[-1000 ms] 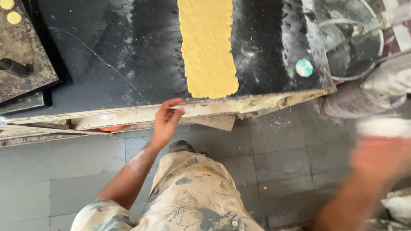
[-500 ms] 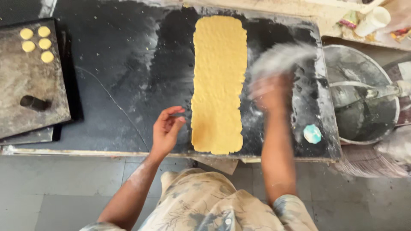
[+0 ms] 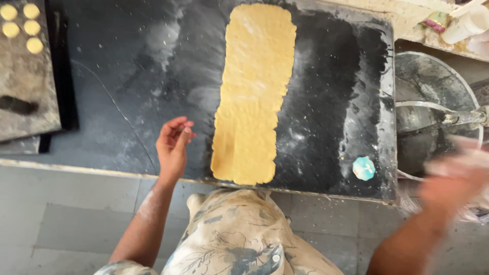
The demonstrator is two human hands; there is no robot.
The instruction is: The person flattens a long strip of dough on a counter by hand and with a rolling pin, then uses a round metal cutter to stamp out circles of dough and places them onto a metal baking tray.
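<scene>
the left hand (image 3: 173,147) hovers over the dark, flour-dusted stone worktop (image 3: 127,91), its fingers (image 3: 179,130) loosely curled and part open, gripping nothing that can be seen. just beside it, to its right, lies the long, flat strip of pale yellow rolled dough (image 3: 254,91), matte and faintly pitted, with wavy edges and rounded ends, stretching from the worktop's near edge to its far one. the right hand (image 3: 453,178) is a blur out past the worktop's right edge, over a round grey metal bowl (image 3: 433,86); whether its fingers are open or closed cannot be told. a small round turquoise cutter (image 3: 363,168) sits near the right front corner. at far left a worn metal tray (image 3: 30,86) carries small yellow dough discs (image 3: 23,25).
</scene>
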